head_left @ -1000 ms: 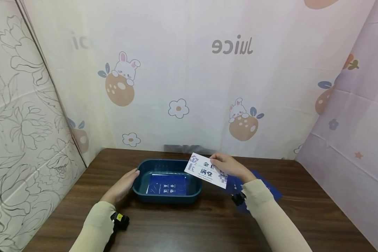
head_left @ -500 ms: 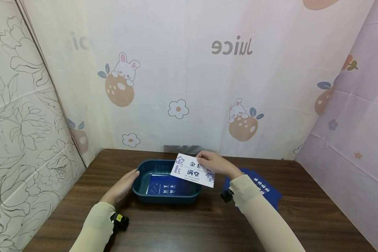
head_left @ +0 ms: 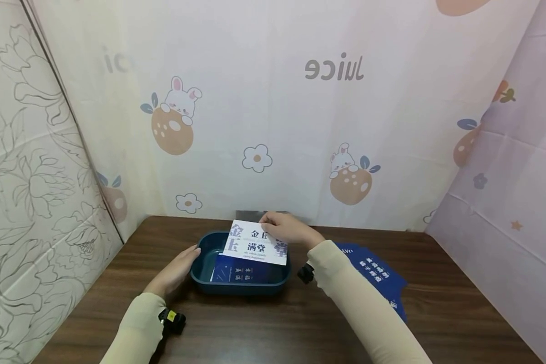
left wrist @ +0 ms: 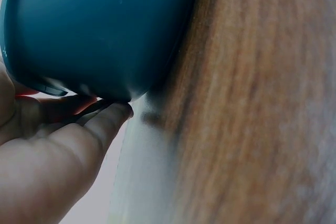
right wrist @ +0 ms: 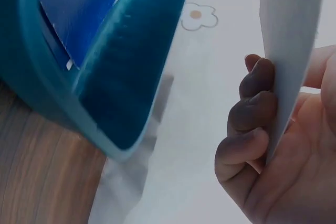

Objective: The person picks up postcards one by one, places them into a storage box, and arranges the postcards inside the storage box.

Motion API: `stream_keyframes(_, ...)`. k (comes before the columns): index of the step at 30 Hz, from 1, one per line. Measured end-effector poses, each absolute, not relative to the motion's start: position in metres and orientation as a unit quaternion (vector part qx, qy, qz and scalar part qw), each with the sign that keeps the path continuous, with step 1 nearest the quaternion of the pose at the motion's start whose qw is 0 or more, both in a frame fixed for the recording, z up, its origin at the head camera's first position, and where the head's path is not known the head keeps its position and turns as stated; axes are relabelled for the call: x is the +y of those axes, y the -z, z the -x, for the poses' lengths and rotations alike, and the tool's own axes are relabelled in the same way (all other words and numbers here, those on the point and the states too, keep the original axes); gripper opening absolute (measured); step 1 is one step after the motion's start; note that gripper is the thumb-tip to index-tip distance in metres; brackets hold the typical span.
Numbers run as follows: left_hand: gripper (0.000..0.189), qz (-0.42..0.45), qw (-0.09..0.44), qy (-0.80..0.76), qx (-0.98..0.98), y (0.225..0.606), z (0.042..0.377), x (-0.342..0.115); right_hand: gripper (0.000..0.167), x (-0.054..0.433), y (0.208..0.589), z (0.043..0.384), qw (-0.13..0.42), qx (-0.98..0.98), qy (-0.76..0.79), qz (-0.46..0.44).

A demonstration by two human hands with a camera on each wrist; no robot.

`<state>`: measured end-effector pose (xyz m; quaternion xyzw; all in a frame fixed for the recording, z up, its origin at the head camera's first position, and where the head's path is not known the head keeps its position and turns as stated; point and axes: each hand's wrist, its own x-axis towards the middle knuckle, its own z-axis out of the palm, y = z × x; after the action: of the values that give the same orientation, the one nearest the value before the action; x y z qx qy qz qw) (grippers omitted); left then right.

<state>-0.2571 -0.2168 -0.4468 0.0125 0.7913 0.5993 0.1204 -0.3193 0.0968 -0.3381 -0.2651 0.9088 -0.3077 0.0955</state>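
A white card [head_left: 256, 243] with purple and black print is pinched at its right end between thumb and fingers of my right hand [head_left: 287, 228]. The card is above a dark teal basin [head_left: 241, 288]. In the right wrist view the white card [right wrist: 289, 40] is seen nearly edge-on, with fingers curled behind it. Inside the basin lies a blue printed card [head_left: 236, 269], partly covered by the white one in the head view. My left hand [head_left: 175, 270] rests against the basin's left side, its fingers straight. In the left wrist view fingertips touch the basin's outer wall [left wrist: 100, 30].
Several blue cards [head_left: 373, 273] lie overlapping on the wooden table [head_left: 255, 333] to the right, partly behind the right sleeve. A patterned curtain [head_left: 264, 101] hangs at the back. Each wrist wears a small black camera [head_left: 173, 321].
My right hand has carried the white card leftward, from the basin's right edge to over it. More of the blue cards on the right now shows. The left hand and basin have stayed put.
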Motion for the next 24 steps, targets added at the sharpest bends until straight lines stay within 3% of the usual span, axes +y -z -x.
stream_keyframes(5,0.069,-0.01,0.12,-0.6,0.791,0.447,0.257,-0.217,0.022,0.084,0.343,0.328,0.106,0.91,0.286,0.282)
stream_keyframes(13,0.067,-0.013,0.123,-0.599,0.791,0.446,0.257,-0.215,0.028,0.069,0.351,0.337,0.167,0.902,0.279,0.285)
stream_keyframes(24,0.069,-0.004,0.123,-0.597,0.793,0.445,0.257,-0.216,0.027,0.058,0.357,0.338,0.181,0.907,0.25,0.286)
